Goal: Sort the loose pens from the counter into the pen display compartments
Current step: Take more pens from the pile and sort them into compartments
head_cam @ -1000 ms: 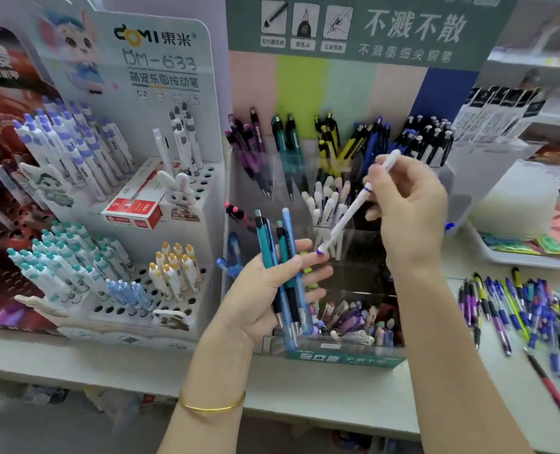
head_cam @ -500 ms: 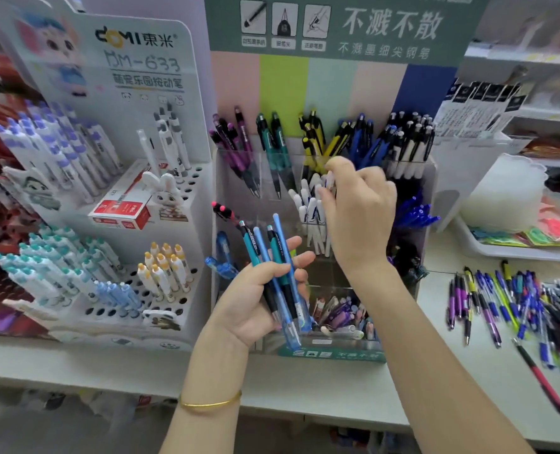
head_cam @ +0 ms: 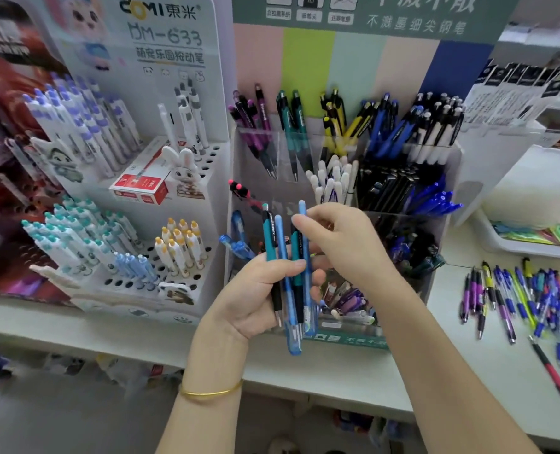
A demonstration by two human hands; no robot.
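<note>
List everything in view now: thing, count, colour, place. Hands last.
held pens: four, two teal, two light blue, fanned in left hand
clear pen display: one, centre; compartments with purple, teal, yellow, blue, white, black pens
white pens: a cluster, middle row of display
loose pens: many, mixed colours, counter at right
white peg stand: one, left, holding white pens
red box: one, on peg stand
gold bangle: one, left wrist
left hand: gripping the pens
right hand: fingers at the pens' upper ends
</note>
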